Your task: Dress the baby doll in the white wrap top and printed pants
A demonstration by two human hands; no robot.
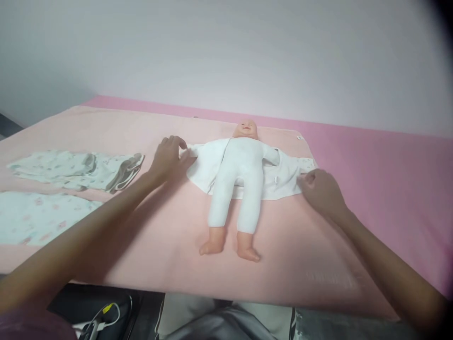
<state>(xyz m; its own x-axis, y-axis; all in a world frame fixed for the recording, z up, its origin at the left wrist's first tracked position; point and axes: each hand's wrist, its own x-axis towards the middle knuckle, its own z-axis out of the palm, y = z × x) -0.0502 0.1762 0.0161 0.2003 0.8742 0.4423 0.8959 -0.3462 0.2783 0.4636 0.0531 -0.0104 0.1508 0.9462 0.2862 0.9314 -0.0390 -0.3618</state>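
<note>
A baby doll [240, 158] with a white cloth body lies on its back, its head away from me and its bare feet toward me. Beneath it a white baby shirt [288, 182] is spread open, with one side lying over the doll's arm on the left of the picture. The doll's other arm rests on the shirt's right part. My left hand [168, 158] is closed, pinching the shirt's left edge near the sleeve. At the opposite side, my right hand [323, 191] pinches the shirt's right edge by the patterned sleeve end.
Folded printed baby clothes [71, 167] lie at the left, with a second printed cloth [38, 217] nearer me. A light pink blanket [170, 255] covers much of the brighter pink surface [371, 165]. Behind stands a pale wall [226, 56]. Below the front edge is a white cable [115, 314].
</note>
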